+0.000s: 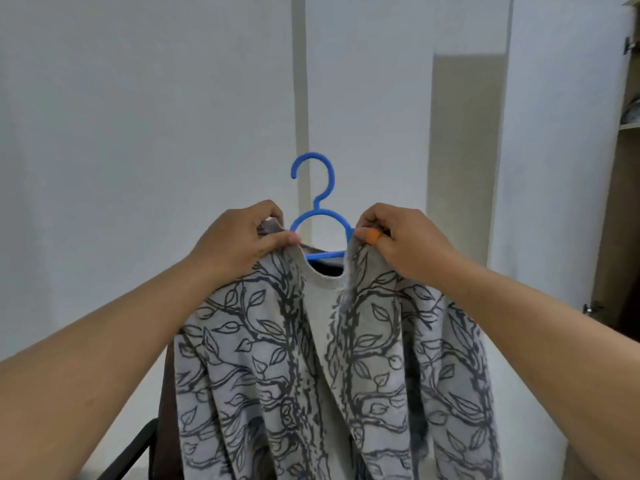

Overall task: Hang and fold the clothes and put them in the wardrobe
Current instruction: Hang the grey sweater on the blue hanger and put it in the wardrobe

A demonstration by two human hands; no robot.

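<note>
Biggest thing in front of us is the white wall (138, 116), with a pale vertical strip running down it right behind the hanger hook. Off to the right we've got the wardrobe (620, 188), its white door (554, 150) swung open and a bit of shelf showing at the far edge, something pale sitting on it but too cut off to tell what.

Then the garment itself: a grey cardigan (346, 358) covered in a dark leaf-and-vine print, held up in mid air in the centre of the view, well apart from the wardrobe. It hangs down out of the bottom of the frame, front edges falling open with a plain pale panel between them. There's something dark brown behind it on the lower left, can't tell what.

Our left hand (239, 240) grips the left shoulder of the cardigan, fingers curled over bunched fabric with the thumb pressed on top. Our right hand (398, 237) does the same on the other shoulder, thumb and fingers pinching the cloth at the neckline. There's an orange cover on the thumb tip.

Smallest bit is the blue hanger (320, 216), sitting inside the neck opening between our hands, hook standing upright above the collar, its arms going under the fabric. Whether the fingers also catch the hanger, we can't tell.
</note>
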